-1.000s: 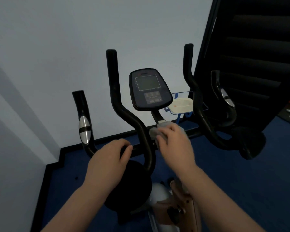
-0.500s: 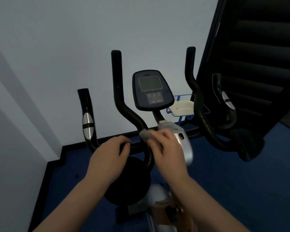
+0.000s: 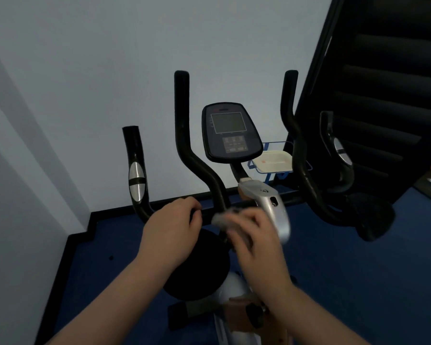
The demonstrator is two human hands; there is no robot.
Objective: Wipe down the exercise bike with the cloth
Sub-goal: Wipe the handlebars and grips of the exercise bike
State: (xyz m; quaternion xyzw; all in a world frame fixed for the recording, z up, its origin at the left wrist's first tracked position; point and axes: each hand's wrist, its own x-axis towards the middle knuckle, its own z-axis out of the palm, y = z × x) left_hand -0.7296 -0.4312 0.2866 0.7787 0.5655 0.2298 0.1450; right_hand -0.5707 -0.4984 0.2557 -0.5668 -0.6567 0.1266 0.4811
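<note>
Gripping the bike's matte black crossbar, the left hand curls closed; the right hand, blurred, clutches a crumpled grey cloth against the curved handlebar base.

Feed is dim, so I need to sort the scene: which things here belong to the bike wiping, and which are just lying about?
Part of the job:
exercise bike
cloth, in the right hand
left hand, gripping the crossbar
console

Lying about:
white tray on a blue wire rack
black staircase
</note>
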